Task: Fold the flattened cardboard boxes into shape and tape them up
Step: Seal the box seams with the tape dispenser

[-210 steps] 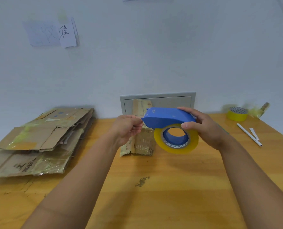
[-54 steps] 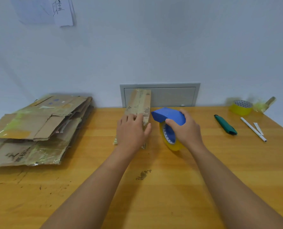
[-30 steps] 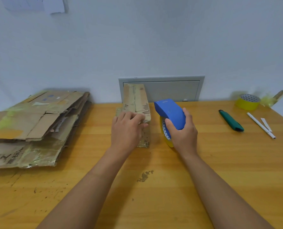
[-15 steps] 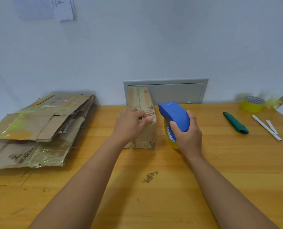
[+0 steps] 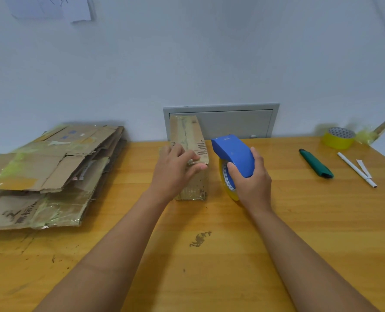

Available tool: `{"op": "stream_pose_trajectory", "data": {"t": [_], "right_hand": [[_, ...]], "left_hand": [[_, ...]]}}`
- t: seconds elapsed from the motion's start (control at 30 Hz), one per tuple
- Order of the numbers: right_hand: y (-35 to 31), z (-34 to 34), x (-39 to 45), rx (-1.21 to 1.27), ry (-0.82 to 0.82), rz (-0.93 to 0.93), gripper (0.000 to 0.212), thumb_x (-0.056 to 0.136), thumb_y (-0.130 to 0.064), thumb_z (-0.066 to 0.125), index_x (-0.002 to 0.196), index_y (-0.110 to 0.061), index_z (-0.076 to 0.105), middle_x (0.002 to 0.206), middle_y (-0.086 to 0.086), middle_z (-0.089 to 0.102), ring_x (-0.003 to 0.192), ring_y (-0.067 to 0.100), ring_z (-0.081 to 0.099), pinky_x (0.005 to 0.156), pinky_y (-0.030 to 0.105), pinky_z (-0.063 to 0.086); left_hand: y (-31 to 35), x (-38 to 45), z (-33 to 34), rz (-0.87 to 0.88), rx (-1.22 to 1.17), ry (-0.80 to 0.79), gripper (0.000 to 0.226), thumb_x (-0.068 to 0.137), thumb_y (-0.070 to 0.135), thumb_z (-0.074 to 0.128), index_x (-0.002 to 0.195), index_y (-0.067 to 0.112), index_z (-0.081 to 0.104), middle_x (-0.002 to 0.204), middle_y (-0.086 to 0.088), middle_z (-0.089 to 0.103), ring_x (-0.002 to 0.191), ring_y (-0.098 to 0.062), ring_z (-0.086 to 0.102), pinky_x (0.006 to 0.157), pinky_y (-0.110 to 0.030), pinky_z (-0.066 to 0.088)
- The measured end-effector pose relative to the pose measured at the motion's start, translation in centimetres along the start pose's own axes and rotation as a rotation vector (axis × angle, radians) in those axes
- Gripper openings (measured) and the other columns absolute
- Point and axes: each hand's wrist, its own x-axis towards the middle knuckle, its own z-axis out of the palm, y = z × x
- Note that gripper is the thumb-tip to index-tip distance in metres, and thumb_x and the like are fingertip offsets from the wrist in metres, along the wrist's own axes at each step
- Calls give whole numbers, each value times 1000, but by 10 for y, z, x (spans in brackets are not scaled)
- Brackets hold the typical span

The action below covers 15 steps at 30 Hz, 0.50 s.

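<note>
Here the left hand (image 5: 175,170) pinches the small box (image 5: 190,154) at its near top edge while the right hand (image 5: 250,179) grips the blue tape dispenser (image 5: 233,152) beside it; taping seems underway, and next the tape likely needs pressing down.

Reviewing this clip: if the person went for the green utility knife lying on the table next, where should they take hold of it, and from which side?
Best taken across the middle of its body, from above. The green utility knife lies flat on the table, long and narrow, running diagonally with bare wood on both long sides, so fingers can close over its width. The right hand is nearer, but it holds the blue tape dispenser.
</note>
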Motion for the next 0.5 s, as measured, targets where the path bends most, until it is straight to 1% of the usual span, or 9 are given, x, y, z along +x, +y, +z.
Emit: {"op": "stream_pose_trajectory", "data": {"t": [0.07, 0.13, 0.23, 0.33, 0.4, 0.43, 0.5], "right_hand": [[1, 0, 0, -4, 2, 3, 76, 86, -55, 65, 150, -25, 36, 133, 2, 55, 110, 19, 54, 85, 32, 46], [1, 0, 0, -7, 5, 6, 75, 87, -53, 66, 150, -25, 37, 132, 2, 56, 106, 17, 53, 83, 30, 44], [1, 0, -1, -14, 1, 0, 74, 89, -52, 67, 151, -25, 36, 132, 3, 55, 104, 14, 50, 81, 29, 43], [3, 0, 0, -15, 1, 1, 75, 89, -51, 67, 151, -25, 35, 132, 3, 55, 107, 18, 54, 81, 31, 46], [3, 0, 0, -13, 2, 5, 74, 89, -51, 68, 151, -26, 35, 132, 3, 55, 108, 20, 54, 82, 31, 45], [3, 0, 0, -12, 2, 8, 74, 89, -51, 68, 151, -26, 36, 132, 3, 56, 107, 19, 53, 82, 31, 44], [4, 1, 0, -10, 1, 11, 74, 89, -51, 68, 151, -27, 35, 133, 2, 55, 105, 15, 50, 82, 29, 42]], "left_hand": [[6, -3, 5, 51, 92, 50, 45, 88, 55, 57, 98, 13, 72, 88, -5, 58, 83, -25, 45, 67, -37, 44], [10, -4, 8, 75, 108, 67, 41, 90, 51, 58, 99, 14, 72, 89, -5, 58, 84, -24, 45, 68, -37, 45], [3, -4, 5, 76, 52, 44, 42, 90, 52, 56, 107, 17, 71, 92, -3, 56, 88, -20, 40, 69, -38, 47], [1, -9, 1, 41, 88, 48, 46, 90, 55, 54, 107, 16, 71, 94, -4, 60, 89, -25, 46, 68, -39, 49], [9, -11, 4, -10, 119, 54, 45, 88, 54, 59, 106, 14, 70, 97, -4, 63, 91, -26, 50, 71, -36, 49], [13, -10, 5, -49, 107, 52, 45, 87, 55, 61, 107, 15, 69, 99, -2, 64, 94, -24, 51, 75, -34, 47], [11, -6, 3, -108, 32, 16, 43, 88, 56, 60, 110, 20, 69, 105, 5, 64, 101, -14, 46, 82, -30, 44]]}}
